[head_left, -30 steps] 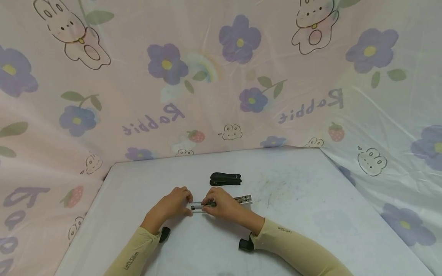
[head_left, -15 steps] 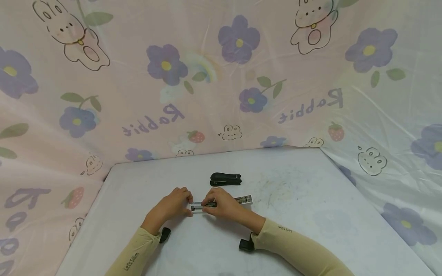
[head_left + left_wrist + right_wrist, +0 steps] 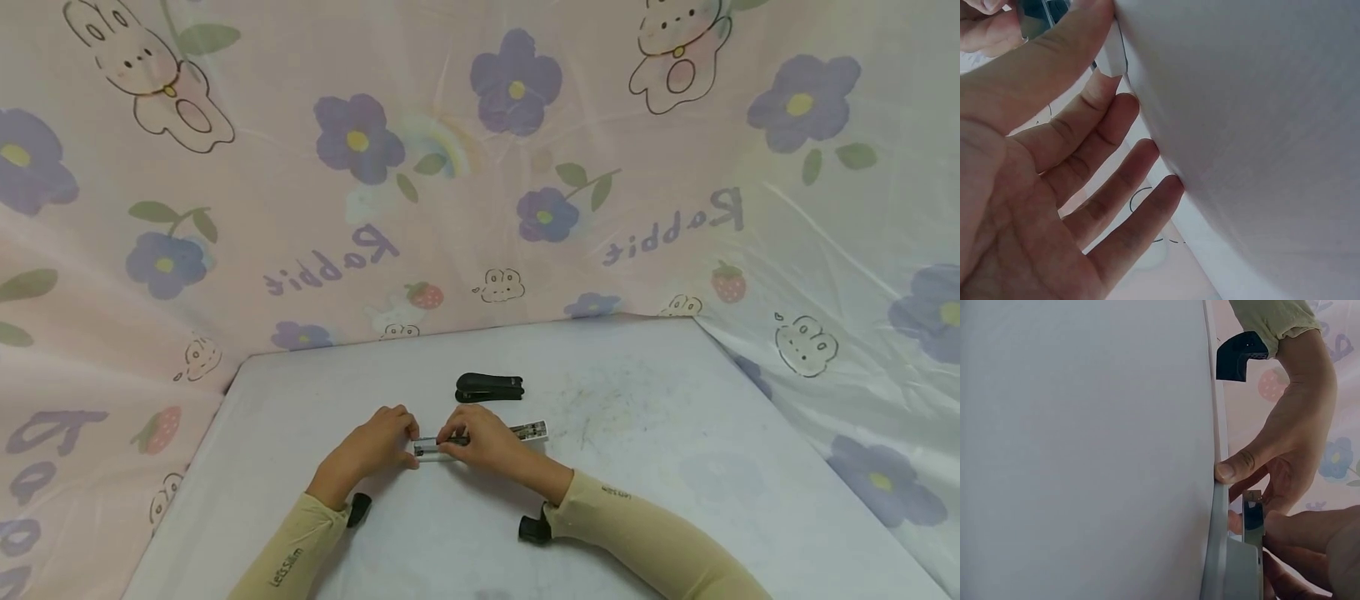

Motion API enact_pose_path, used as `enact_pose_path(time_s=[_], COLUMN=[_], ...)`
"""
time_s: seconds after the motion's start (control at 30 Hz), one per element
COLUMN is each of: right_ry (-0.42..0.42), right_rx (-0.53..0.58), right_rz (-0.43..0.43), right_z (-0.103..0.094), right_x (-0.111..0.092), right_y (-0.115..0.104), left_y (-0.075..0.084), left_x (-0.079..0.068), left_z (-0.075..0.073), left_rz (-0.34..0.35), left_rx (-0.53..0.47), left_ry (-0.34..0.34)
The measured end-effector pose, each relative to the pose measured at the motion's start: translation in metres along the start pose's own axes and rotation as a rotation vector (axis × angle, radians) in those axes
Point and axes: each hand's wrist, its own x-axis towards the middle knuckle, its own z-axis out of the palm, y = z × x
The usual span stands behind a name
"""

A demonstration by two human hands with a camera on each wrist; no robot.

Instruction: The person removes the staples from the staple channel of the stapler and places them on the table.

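A slim white and metal stapler, apparently swung open, lies lengthwise across the table in the head view. My left hand pinches its left end between thumb and forefinger, with the other fingers spread; in the left wrist view its white end shows between them. Over the middle of the stapler, my right hand pinches a thin dark strip at the metal channel. What that strip is, I cannot tell. The right wrist view shows the metal rail rising beside the pale body.
Just behind the hands lies a black stapler. All this rests on a white-covered table, with faint smudges at the back right. A printed cloth hangs behind and at both sides. Black camera mounts sit at the wrists.
The right fingertips and the dark strip have risen or shifted very slightly. The left hand holds still, and both staplers stay in place; the head view has tilted a little.
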Motion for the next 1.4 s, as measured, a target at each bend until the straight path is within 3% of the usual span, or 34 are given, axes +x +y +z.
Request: enact_pose_path(time_s=[0.8,1.1,1.4], right_ry=[-0.007,-0.005,0.02], right_rx=[-0.045,-0.111,-0.058], right_rz=[0.086,0.043,0.003], right_z=[0.006,0.006,-0.007], right_x=[0.011,0.012,0.002], right_y=[-0.009,-0.009,-0.01], left_y=[-0.003,-0.003,-0.002], left_x=[0.001,-0.001,0.0], left_z=[0.003,0.0,-0.002], left_rz=[-0.005,0.013,0.027], left_rx=[-0.017,-0.008,-0.007], left_ry=[0.002,-0.004,-0.002])
